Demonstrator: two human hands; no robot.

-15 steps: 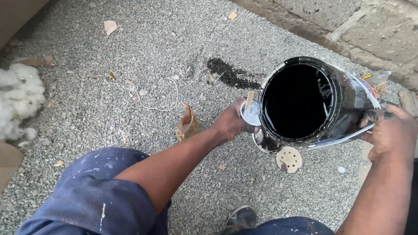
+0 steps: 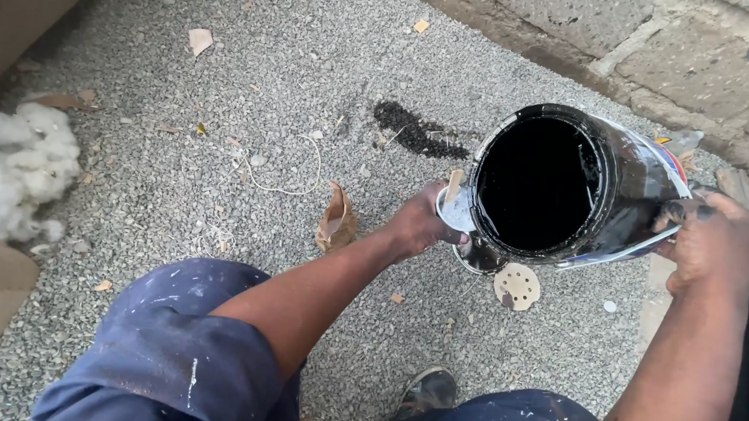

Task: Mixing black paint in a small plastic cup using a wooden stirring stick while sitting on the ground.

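Left hand (image 2: pixel 422 228): closed around a small pale cup (image 2: pixel 456 212), held up against the lower lip of the tin. A short pale stick appears to rise beside the thumb, though we cannot tell what it is.

Paint tin (image 2: pixel 572 186): large and round, held in the air above the gravel and tipped on its side with the open mouth toward us. Its inside is coated black and the rim is smeared.

Right hand (image 2: pixel 715 242): clamped on the tin's far end, carrying its weight. The fingertips are blackened.

Step in hand, as we judge it: the tin is being tilted toward the cup at its lip. We see no stream crossing the lip at this moment.

Next move, as we judge it: any further tilt calls for a slow turn of the right wrist, with the cup kept tight under the rim so that nothing runs down the outside.

Surroundings, left to right:
- White fluff (image 2: pixel 13 164), a loose clump at the left edge.
- Blue trousers (image 2: pixel 176 355), paint-spattered, knee raised.
- String (image 2: pixel 293 173), a thin loop on the gravel (image 2: pixel 251 76).
- Dry brown leaf (image 2: pixel 336 221), curled, just beside the left wrist.
- Dark stain (image 2: pixel 416 132), on the ground beyond the cup.
- Shoe (image 2: pixel 427 391), toe showing between the knees.
- Round perforated disc (image 2: pixel 517 286), lying flat below the tin.
- Stone wall (image 2: pixel 672 47), rough blocks along the upper right.
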